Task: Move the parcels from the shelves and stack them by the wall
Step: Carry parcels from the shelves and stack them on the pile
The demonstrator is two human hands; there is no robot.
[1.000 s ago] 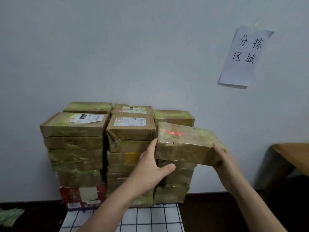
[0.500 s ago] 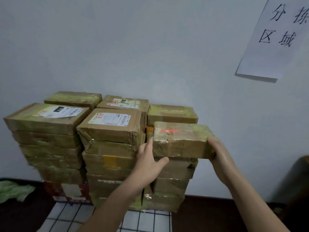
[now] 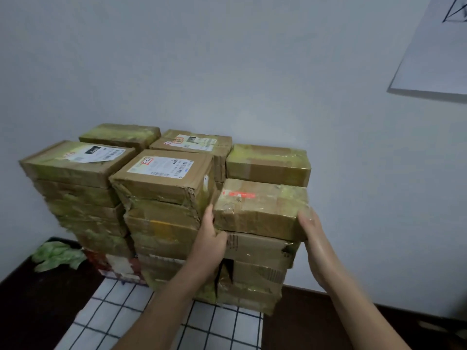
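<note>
A person's left hand (image 3: 208, 238) and right hand (image 3: 309, 224) clasp the two short ends of a tape-wrapped parcel (image 3: 260, 208), palms pressed flat against it, as it comes to sit on the front right column of the stack (image 3: 156, 198) by the wall (image 3: 227, 59). A second ago the same parcel hung tilted in the air at the stack's 3 o'clock side; now it lies level, its underside apparently touching the box below, just in front of another parcel at its 12 o'clock. The placement looks all but done, with only the release left. A checked cloth (image 3: 121, 309) lies at 6 o'clock, a paper notice (image 3: 439, 51) on the wall at 2 o'clock.
</note>
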